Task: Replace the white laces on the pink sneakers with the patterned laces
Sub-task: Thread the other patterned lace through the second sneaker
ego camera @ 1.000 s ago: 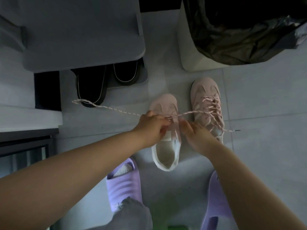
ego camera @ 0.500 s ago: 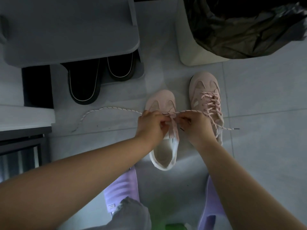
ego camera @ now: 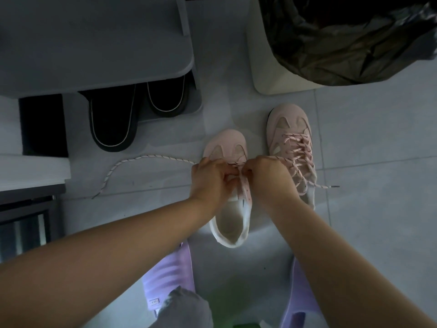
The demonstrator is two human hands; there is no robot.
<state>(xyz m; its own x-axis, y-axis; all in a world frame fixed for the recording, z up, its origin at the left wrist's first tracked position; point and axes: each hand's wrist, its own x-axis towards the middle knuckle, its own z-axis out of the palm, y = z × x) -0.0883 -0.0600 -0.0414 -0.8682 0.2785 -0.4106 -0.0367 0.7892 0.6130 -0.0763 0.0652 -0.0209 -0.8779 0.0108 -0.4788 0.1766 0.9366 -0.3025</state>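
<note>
Two pink sneakers stand on the tiled floor. The left sneaker (ego camera: 227, 147) has a patterned lace (ego camera: 146, 158) through its lowest eyelets. One end trails left across the floor. My left hand (ego camera: 211, 179) and my right hand (ego camera: 266, 179) meet over its tongue, each pinching the lace close to the eyelets. The right sneaker (ego camera: 292, 143) is fully laced with a patterned lace, and one lace tip (ego camera: 332, 186) lies on the floor to its right. No white lace is in view.
A grey shoe rack (ego camera: 94, 43) with black slippers (ego camera: 112, 117) stands at the upper left. A white bin with a black bag (ego camera: 343, 39) stands at the upper right. Purple slides (ego camera: 169, 273) on my feet are just behind the sneakers.
My hands have come together over the left sneaker. The free lace end dropped from the air onto the floor at the left.
</note>
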